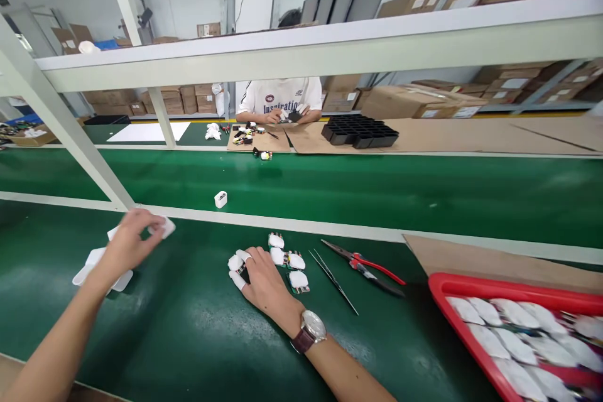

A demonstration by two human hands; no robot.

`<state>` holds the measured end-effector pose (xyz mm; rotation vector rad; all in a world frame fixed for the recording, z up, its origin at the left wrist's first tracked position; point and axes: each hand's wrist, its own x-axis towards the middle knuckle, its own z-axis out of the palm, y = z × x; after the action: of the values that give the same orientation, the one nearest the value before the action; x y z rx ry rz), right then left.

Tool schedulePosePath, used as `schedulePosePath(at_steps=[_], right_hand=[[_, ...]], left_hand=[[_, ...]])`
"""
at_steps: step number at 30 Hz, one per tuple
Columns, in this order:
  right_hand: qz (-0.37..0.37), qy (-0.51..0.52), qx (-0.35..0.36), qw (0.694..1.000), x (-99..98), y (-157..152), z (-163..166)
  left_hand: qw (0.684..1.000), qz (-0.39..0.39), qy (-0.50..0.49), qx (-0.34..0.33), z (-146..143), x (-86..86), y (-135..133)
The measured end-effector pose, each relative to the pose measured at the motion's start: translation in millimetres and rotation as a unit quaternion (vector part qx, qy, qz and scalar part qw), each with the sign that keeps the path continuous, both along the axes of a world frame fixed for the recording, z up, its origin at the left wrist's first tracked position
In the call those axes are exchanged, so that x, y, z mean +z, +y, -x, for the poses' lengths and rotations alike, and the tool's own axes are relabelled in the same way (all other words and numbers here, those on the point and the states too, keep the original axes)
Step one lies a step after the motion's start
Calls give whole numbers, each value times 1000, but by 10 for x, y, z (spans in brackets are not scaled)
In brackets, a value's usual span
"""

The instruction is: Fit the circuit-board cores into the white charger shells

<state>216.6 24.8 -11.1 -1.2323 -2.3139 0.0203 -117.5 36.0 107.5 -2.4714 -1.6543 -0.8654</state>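
Note:
At the left of the bench, my left hand (132,242) is closed, thumb and fingers pinching a white plastic piece (168,227), slightly blurred. Under and beside that wrist lie white plastic housings (123,281), partly hidden by the arm. My right hand (264,279), with white finger cots and a watch on the wrist, has its thumb and index finger around a small circuit board with a white pad (234,263). Just right of its fingers lie several similar padded boards (298,280) on the green surface.
Tweezers (334,282) and red-handled long-nose pliers (362,265) lie right of my right hand. A red tray (443,301) of padded boards stands at the right. One white housing (221,200) sits on the green belt (377,188). Opposite, a co-worker (282,97) handles parts beside a black divided tray (360,132).

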Motion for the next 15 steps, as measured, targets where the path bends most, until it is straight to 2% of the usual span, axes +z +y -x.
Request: schedulePosePath(at_steps=[3, 6, 8, 11, 15], right_hand=[[9, -18, -19, 1000, -20, -6, -20], [26, -4, -12, 1000, 3, -51, -84], [48, 26, 45, 997, 61, -84, -152], [103, 47, 148, 983, 165, -105, -262], [172, 46, 178, 968, 211, -97, -361]], left_hand=[[990, 29, -21, -134, -672, -300, -44], [983, 42, -9, -177, -1020, -616, -94], [983, 62, -39, -169, -1046, -739, -122], [970, 142, -115, -158, -934, -810, -144], [947, 228, -166, -151, -831, -899, -130]])
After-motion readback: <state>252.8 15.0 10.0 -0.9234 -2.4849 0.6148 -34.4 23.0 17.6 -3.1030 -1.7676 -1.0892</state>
